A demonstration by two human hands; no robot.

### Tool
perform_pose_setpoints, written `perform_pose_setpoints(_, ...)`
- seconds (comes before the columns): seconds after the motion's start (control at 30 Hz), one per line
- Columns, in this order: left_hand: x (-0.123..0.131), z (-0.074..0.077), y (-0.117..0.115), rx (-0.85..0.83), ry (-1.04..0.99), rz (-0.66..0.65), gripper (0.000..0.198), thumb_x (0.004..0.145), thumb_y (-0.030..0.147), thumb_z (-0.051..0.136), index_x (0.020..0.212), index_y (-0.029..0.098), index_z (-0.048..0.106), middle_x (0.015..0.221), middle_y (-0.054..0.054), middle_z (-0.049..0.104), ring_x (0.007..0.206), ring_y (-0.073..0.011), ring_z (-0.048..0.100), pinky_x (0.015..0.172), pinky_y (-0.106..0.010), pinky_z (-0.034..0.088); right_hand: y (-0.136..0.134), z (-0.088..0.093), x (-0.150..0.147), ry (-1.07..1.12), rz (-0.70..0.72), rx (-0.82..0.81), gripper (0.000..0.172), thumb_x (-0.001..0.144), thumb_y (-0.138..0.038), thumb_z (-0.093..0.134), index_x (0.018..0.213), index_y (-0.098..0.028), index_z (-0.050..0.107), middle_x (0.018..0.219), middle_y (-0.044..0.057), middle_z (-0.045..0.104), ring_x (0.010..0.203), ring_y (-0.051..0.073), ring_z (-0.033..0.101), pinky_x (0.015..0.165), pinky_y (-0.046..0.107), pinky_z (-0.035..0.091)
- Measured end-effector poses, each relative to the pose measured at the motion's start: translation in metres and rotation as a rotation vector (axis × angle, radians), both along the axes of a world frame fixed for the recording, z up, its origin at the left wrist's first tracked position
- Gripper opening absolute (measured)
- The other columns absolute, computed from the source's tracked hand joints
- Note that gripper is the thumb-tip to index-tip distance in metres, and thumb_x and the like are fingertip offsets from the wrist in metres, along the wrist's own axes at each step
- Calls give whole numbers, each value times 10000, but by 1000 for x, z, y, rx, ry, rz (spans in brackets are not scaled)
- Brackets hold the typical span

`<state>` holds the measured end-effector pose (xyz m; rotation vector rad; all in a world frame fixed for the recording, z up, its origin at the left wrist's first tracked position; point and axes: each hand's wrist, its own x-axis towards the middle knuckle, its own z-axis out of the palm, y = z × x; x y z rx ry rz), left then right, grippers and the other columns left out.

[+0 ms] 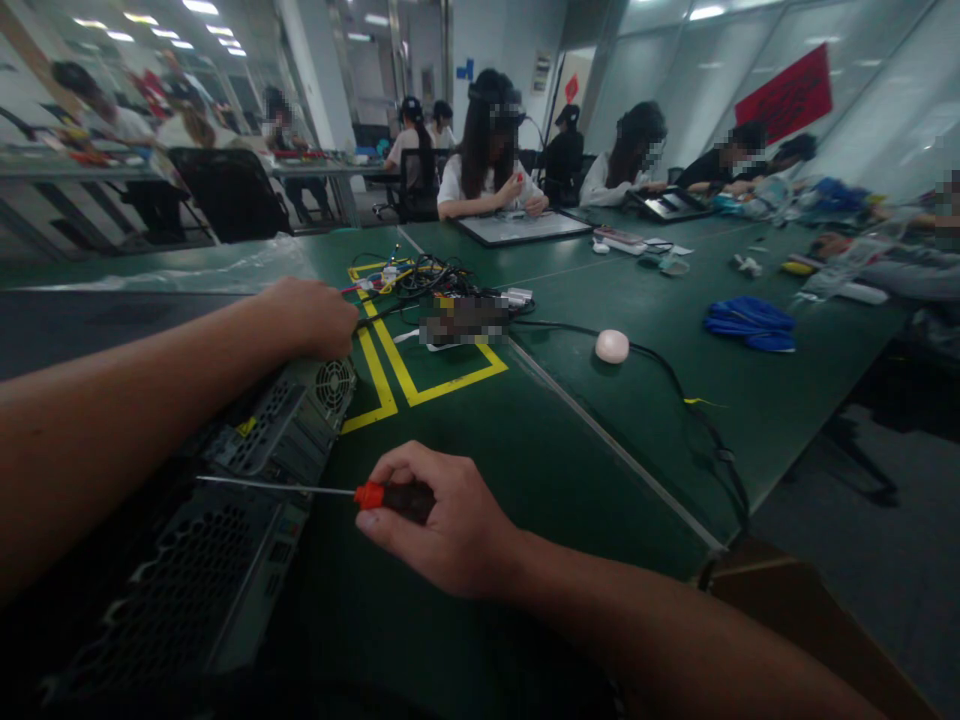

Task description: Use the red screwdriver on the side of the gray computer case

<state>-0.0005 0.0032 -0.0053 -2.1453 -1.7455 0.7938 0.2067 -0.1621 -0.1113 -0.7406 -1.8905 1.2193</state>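
The computer case [225, 550] lay on the green table [570, 480], at the left side of the view, with its rear panel turned towards the right. This panel had a honeycomb grille [184, 570] and, further away, a round fan grille [334, 387]. The right hand [450, 520] was closed around the dark handle of a screwdriver [371, 496], with the thumb below and the bent fingers above. The thin shaft pointed to the left, over the case; I could not tell if its tip touched the metal. The left forearm reached across the case, and the left hand [319, 318] was near the far corner, just above the fan grille. Its fingers were curled and mostly hidden, so I could not tell if it held something. Beyond this hand, a tangle of cables [442, 275] lay inside lines of yellow tape [457, 384]. To the right of it were a pale pink rounded object [612, 347], a long black cable [667, 368] and a blue bundle [750, 323]. Across the table, a person in white [454, 185] sat before a flat panel [525, 229].
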Motion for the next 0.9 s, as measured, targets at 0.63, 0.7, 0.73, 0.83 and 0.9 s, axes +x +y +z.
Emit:
perform_pose_setpoints(0.63, -1, -1, 1, 4, 4, -1, 493, 998, 246, 515, 1353, 100, 825, 1354, -275, 802, 1278, -437, 747, 1032, -571, 601, 0, -2, 0, 3, -10, 6, 199, 960, -361, 789, 1045, -217, 681, 877, -5, 725, 719, 138, 646, 677, 255, 514)
perform_pose_setpoints(0.7, -1, -2, 1, 3, 2, 1, 483, 997, 239, 517, 1336, 102, 832, 1357, -270, 803, 1277, -435, 748, 1034, -572, 600, 0, -2, -1, 14, -10, 18, 197, 955, -352, 791, 1043, -213, 683, 869, -8, 718, 718, 138, 645, 678, 258, 510)
perform_pose_setpoints(0.73, -1, -2, 1, 4, 4, -2, 479, 999, 236, 513, 1327, 101, 835, 1357, -268, 805, 1279, -435, 749, 1036, -572, 601, 0, -2, -1, 24, -8, 21, 195, 953, -346, 793, 1042, -211, 683, 866, -9, 715, 713, 138, 643, 675, 259, 508)
perform_pose_setpoints(0.83, -2, -2, 1, 7, 6, -5, 476, 1006, 242, 504, 1318, 103, 835, 1358, -260, 807, 1284, -433, 751, 1025, -569, 613, 0, -2, -1, 35, 0, 8, 198, 950, -339, 795, 1046, -206, 683, 859, -6, 714, 702, 139, 639, 667, 264, 507)
perform_pose_setpoints(0.9, -3, -3, 2, 8, 11, -5, 484, 1010, 253, 494, 1329, 109, 829, 1368, -254, 804, 1292, -430, 750, 1022, -569, 618, -1, -1, -1, 31, 2, -14, 202, 954, -349, 791, 1048, -207, 682, 872, 2, 721, 714, 145, 649, 671, 268, 516)
